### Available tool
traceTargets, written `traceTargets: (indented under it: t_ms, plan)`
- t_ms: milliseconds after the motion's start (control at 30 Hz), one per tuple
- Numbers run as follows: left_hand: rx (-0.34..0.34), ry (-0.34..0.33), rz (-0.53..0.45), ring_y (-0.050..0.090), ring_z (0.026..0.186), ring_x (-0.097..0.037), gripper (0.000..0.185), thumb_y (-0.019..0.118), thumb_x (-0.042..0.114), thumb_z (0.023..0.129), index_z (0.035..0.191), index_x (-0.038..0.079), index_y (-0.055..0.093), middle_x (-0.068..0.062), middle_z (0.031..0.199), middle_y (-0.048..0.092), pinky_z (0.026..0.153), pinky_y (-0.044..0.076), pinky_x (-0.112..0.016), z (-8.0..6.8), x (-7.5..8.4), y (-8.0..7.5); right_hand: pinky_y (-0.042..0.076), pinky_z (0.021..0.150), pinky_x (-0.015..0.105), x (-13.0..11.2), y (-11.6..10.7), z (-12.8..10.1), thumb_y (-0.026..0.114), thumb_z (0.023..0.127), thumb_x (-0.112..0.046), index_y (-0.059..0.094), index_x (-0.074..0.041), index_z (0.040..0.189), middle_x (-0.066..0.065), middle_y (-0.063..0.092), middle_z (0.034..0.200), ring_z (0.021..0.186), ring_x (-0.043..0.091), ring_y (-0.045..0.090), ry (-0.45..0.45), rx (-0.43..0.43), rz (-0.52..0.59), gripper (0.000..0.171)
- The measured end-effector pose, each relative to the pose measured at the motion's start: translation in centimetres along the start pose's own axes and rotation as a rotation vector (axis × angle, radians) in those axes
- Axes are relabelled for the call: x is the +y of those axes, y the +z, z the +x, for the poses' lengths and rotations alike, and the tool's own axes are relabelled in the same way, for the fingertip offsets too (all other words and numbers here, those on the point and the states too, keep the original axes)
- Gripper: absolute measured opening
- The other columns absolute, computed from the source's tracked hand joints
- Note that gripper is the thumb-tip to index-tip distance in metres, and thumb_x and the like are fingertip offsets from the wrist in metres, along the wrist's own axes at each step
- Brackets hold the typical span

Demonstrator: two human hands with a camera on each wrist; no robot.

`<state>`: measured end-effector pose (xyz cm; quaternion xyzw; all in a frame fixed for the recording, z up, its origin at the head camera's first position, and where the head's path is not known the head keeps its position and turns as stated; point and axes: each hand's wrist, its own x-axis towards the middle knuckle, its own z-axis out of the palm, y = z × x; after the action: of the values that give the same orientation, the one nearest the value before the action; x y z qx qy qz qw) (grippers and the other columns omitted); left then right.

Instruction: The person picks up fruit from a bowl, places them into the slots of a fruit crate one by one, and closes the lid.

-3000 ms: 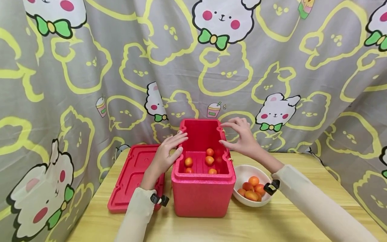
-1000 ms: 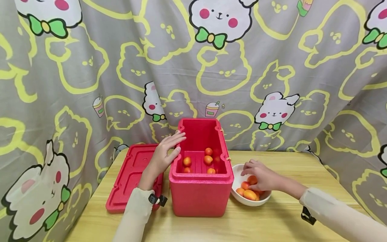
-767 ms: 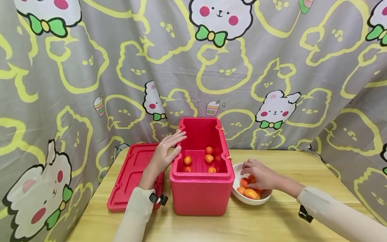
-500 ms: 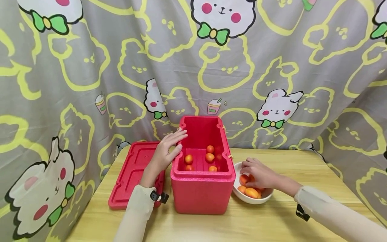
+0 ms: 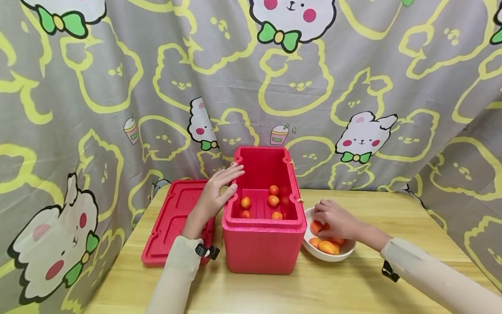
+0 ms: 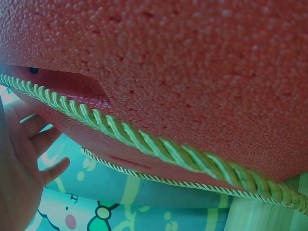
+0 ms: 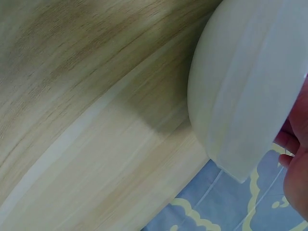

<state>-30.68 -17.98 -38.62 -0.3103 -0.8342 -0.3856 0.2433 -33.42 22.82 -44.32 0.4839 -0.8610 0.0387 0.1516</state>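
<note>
On the desk (image 5: 353, 283), a red lid (image 5: 172, 222) is lying at the left. The red box (image 5: 262, 244) beside it is being steadied by the left hand (image 5: 215, 196), fingers straight along its rim. In the white bowl (image 5: 331, 255), a tomato (image 5: 316, 226) is being grasped by the right hand (image 5: 335, 220).

The left hand (image 5: 215, 195) is raised, fingers straight and close together, pointing up and to the right, thumb spread below them; its forearm in a beige sleeve (image 5: 175, 274) rises from the lower edge. The right hand (image 5: 335, 220) lies palm down, fingers curled downward and pointing left, its sleeved forearm stretching in low from the right.
</note>
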Motion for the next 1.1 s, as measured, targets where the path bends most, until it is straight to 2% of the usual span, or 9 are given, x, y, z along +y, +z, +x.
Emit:
traceTargets:
  t_ms: [233, 567, 900, 1100]
  plan:
    - [0.014, 0.009, -0.005, 0.042, 0.149, -0.027, 0.049, 0.057, 0.032, 0.098, 0.143, 0.014, 0.060, -0.004, 0.153, 0.054, 0.121, 0.028, -0.063, 0.06, 0.09, -0.19, 0.040, 0.079, 0.035, 0.24, -0.18, 0.39, 0.095, 0.064, -0.024, 0.072, -0.011, 0.083, -0.003, 0.056, 0.087, 0.086, 0.013, 0.044, 0.001, -0.017, -0.009, 0.032]
    - [0.015, 0.015, -0.010, 0.041, 0.150, -0.026, 0.049, 0.056, 0.033, 0.098, 0.143, 0.012, 0.060, -0.005, 0.153, 0.054, 0.121, 0.028, -0.063, 0.23, -0.03, -0.35, 0.042, 0.083, 0.038, 0.17, -0.21, 0.84, 0.092, 0.069, -0.025, 0.072, -0.013, 0.080, -0.003, 0.059, 0.088, 0.087, 0.013, 0.045, 0.032, -0.034, 0.036, 0.026]
    - [0.011, 0.004, -0.015, 0.042, 0.149, -0.028, 0.049, 0.058, 0.030, 0.097, 0.143, 0.015, 0.060, -0.003, 0.153, 0.054, 0.121, 0.029, -0.064, 0.03, -0.15, -0.26, 0.038, 0.077, 0.031, 0.24, 0.19, 0.71, 0.091, 0.071, -0.029, 0.076, -0.013, 0.084, -0.004, 0.062, 0.090, 0.086, 0.009, 0.044, 0.022, 0.043, 0.059, 0.026]
    - [0.007, 0.001, -0.021, 0.041, 0.149, -0.027, 0.049, 0.059, 0.030, 0.097, 0.143, 0.014, 0.060, -0.003, 0.154, 0.054, 0.121, 0.029, -0.064, -0.01, -0.07, 0.00, 0.041, 0.075, 0.031, 0.13, -0.51, 0.73, 0.091, 0.069, -0.025, 0.078, -0.011, 0.089, -0.002, 0.064, 0.088, 0.086, 0.010, 0.047, 0.053, 0.094, 0.096, 0.027]
